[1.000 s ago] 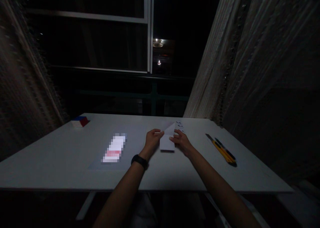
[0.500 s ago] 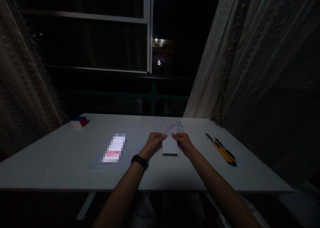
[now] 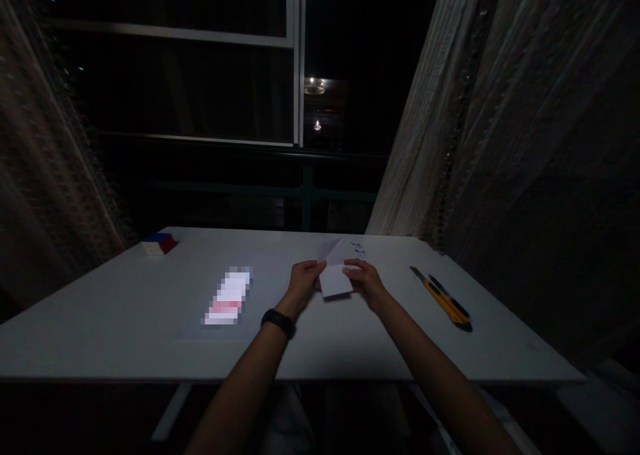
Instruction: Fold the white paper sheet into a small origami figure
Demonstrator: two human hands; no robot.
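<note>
A piece of folded white paper [image 3: 336, 282] is held just above the table, its far part rising to a slanted point. My left hand [image 3: 304, 280] grips its left edge, thumb on top and fingers behind. At the right edge, my right hand [image 3: 367, 282] pinches the paper between thumb and fingers; the fingertips are partly hidden. Small dark marks [image 3: 358, 248] show on the table just beyond my right hand. A dark band [image 3: 279, 322] sits on my left wrist.
The white table [image 3: 125, 322] holds a yellow utility knife [image 3: 445, 302] and a dark pen [image 3: 449, 294] at the right. A lit, pixelated phone-like rectangle [image 3: 229, 295] lies on a pale sheet [image 3: 270, 275] at the left. A coloured cube [image 3: 159, 243] stands far left.
The paper has tilted and shifted slightly up and left, and its upper part now stands out more to the left. My hands moved a little with it.
</note>
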